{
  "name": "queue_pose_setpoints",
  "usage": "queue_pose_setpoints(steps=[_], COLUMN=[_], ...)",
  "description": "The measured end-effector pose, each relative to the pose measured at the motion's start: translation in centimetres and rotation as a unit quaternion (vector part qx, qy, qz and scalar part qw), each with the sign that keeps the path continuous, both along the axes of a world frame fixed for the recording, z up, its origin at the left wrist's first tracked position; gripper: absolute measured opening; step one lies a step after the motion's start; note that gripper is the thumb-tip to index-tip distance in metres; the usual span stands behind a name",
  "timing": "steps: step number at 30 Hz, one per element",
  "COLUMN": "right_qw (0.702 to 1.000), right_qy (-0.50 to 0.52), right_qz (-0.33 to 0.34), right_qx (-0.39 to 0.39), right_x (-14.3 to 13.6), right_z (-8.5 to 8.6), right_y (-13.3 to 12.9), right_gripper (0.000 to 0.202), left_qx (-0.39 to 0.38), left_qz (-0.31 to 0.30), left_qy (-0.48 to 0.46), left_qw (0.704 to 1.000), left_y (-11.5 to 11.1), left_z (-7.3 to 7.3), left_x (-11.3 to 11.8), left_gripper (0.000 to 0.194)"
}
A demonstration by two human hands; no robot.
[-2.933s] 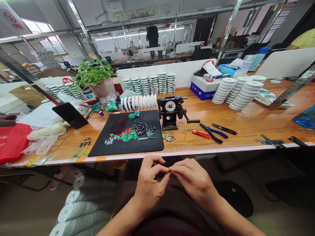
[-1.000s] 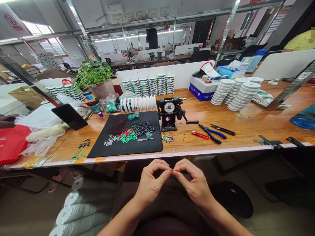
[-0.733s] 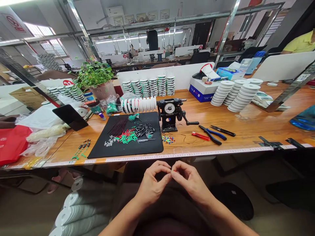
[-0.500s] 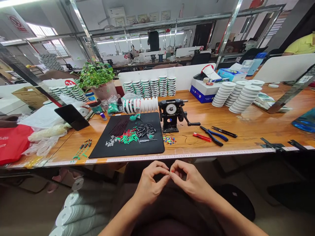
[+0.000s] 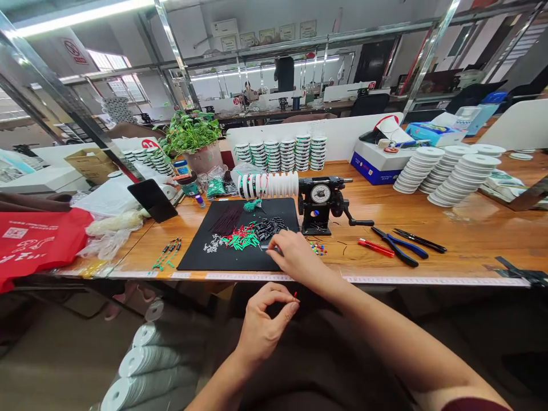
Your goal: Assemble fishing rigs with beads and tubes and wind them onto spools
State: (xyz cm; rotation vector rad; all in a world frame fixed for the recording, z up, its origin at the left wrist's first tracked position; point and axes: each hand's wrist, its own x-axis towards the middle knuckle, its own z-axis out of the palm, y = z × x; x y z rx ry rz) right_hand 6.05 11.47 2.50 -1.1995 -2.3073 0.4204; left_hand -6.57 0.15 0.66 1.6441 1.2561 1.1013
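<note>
My left hand [image 5: 265,322] is in front of the table edge, thumb and forefinger pinched on a small red piece [image 5: 295,295]. My right hand [image 5: 299,257] reaches over the front right part of the black mat [image 5: 192,254]. Its fingers are curled together, tips down beside a thin grey tool [image 5: 264,247]; what they hold, if anything, is hidden. Close by lie black tubular pieces [image 5: 272,227] and a pile of green and red pieces [image 5: 242,237]. Small silver parts [image 5: 213,244] and dark thin strands [image 5: 226,218] are also on the mat.
A black hand-crank winder [image 5: 319,200] carrying white spools [image 5: 274,184] stands behind the mat. To the right are a red tube [image 5: 375,248], blue-handled pliers [image 5: 400,245], tweezers [image 5: 419,240] and stacked white spools [image 5: 464,180]. A phone [image 5: 153,200] leans at left.
My right hand has left my left hand and moved forward onto the mat. The left hand keeps its pinch, now showing the red piece. The view has shifted left.
</note>
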Motion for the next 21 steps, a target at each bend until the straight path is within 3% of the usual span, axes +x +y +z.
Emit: queue_pose_setpoints(steps=[4,9,15,21], right_qw=[0.995,0.984,0.981,0.996], right_qy=[-0.091,-0.161,-0.179,-0.064], right_qz=[-0.044,-0.030,-0.011,-0.055], right_qx=[-0.011,-0.068,-0.069,-0.017], right_x=[-3.7,-5.1,-5.2,-1.9], right_z=[0.5,0.6,1.4,1.2], right_y=[2.1,2.6,2.1,0.4], right_gripper=[0.020,0.021,0.020,0.013], left_qx=[0.008,0.007,0.027,0.036], left_qz=[0.015,0.030,0.053,0.078], left_qy=[-0.001,-0.008,-0.012,-0.026], left_qw=[1.000,1.000,0.998,0.996], left_y=[-0.3,-0.4,-0.1,0.7], left_z=[-0.1,-0.4,0.1,0.8], left_x=[-1.2,-2.6,-3.2,-3.6], left_gripper=[0.010,0.010,0.011,0.013])
